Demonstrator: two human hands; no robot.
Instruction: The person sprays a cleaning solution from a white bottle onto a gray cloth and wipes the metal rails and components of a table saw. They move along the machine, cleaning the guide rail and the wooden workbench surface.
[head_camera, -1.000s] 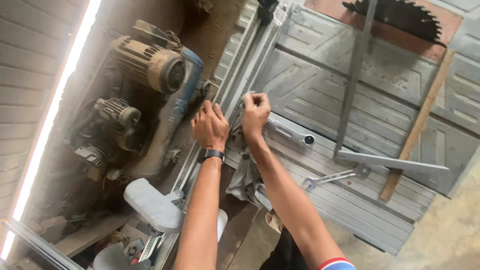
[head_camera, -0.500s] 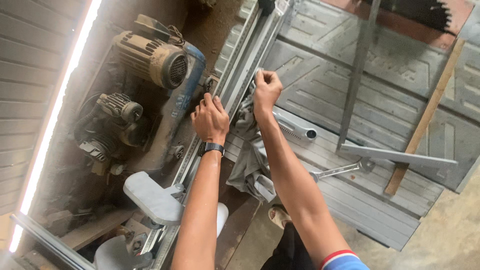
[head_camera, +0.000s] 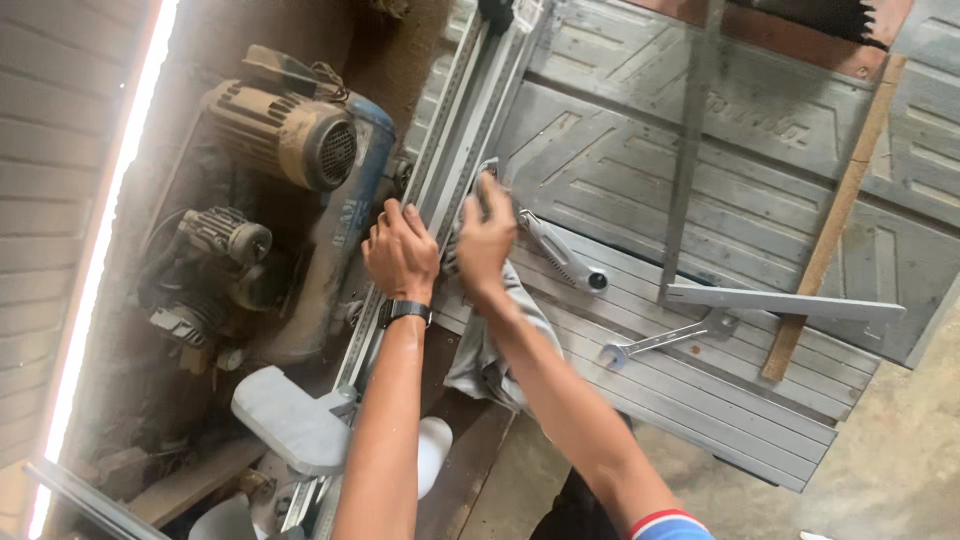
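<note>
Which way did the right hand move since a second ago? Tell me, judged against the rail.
Yes. The right hand slid up along the rail, away from the person and toward the saw blade, while the left hand stayed beside the rail.

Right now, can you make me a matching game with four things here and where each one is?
Things:
1. wooden strip
2. wrench
3. dusty motor
4. grey cloth

Places:
A. left of the table, down low
B. under the right hand
C. leaning along the table's right side
D. flat on the ribbed metal, near the front

Pairs: 1-C, 2-D, 3-A, 4-B
</note>
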